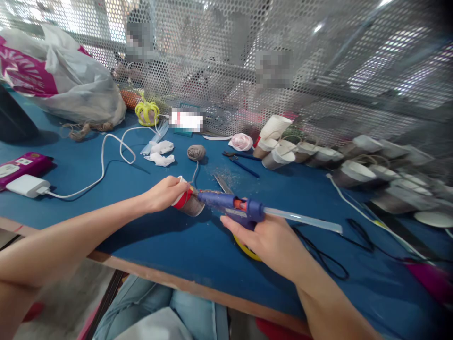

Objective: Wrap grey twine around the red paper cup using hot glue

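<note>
My left hand [165, 192] is closed around a small paper cup [193, 206], tilted, with a red band and grey yarn wound on its lower part. A blue hot glue gun [226, 203] is gripped in my right hand [272, 238], its nozzle at the cup's side. From the gun's back sticks a long clear glue stick [304, 220]. A strand of grey yarn runs from the cup to a yarn ball [196, 152] behind it. Scissors [247, 248] with a yellow handle lie partly hidden under the gun and hand.
Several yarn-wrapped cups [357, 171] stand at the right, near a black cable [329, 269]. Pliers [244, 155] lie at the back. On the left are a white charger [29, 186] with its cable, a purple power strip [24, 166] and a plastic bag [81, 89]. Perforated metal [219, 61] closes the rear.
</note>
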`<state>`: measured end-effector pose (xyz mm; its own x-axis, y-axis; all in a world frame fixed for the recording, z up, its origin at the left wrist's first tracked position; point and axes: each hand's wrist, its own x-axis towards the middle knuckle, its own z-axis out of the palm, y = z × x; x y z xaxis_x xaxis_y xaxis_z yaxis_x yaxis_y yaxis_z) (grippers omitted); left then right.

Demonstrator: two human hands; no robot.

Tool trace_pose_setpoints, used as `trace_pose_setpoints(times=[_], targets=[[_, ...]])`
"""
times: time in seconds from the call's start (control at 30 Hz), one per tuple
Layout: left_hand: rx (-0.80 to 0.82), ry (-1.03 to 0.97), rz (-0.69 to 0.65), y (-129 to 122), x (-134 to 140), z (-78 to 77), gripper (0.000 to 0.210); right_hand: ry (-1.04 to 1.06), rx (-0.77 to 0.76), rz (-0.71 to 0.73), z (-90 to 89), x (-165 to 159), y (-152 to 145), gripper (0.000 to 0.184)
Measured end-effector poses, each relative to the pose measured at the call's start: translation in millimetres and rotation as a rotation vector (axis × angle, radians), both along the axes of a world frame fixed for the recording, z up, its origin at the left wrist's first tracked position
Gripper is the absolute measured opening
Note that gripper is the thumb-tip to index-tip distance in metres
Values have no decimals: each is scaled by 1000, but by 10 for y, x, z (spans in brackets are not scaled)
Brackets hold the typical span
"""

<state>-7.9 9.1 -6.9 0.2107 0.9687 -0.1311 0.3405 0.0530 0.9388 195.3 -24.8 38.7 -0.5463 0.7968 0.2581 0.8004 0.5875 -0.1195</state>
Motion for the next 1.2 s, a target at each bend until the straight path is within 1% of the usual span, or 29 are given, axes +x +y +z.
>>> trace_pose_setpoints(times=[0.2, 0.47, 0.63, 0.77, 0.9, 1.07, 1.2], targets=[[10, -9, 6, -8, 3, 1, 33, 18, 8, 20, 22, -10, -21, 22], [-26, -76, 24, -16, 12, 24, 31, 68, -98, 2, -10, 9, -67, 20], [-73, -104, 34, -21, 24, 38, 31, 91, -155, 47, 10, 11, -80, 19], [-60, -97, 46, -15, 25, 34, 30, 116, -176, 8, -11, 16, -80, 16], [-50, -85, 47, -11, 19, 22, 31, 135, -226, 24, -68, 29, -85, 12], [-47, -89, 43, -18, 20, 32, 31, 166, -221, -21, -72, -1, -99, 12], [-68, -115, 45, -28, 35, 55, 30, 136, -210, 7, -42, -17, -102, 13]])
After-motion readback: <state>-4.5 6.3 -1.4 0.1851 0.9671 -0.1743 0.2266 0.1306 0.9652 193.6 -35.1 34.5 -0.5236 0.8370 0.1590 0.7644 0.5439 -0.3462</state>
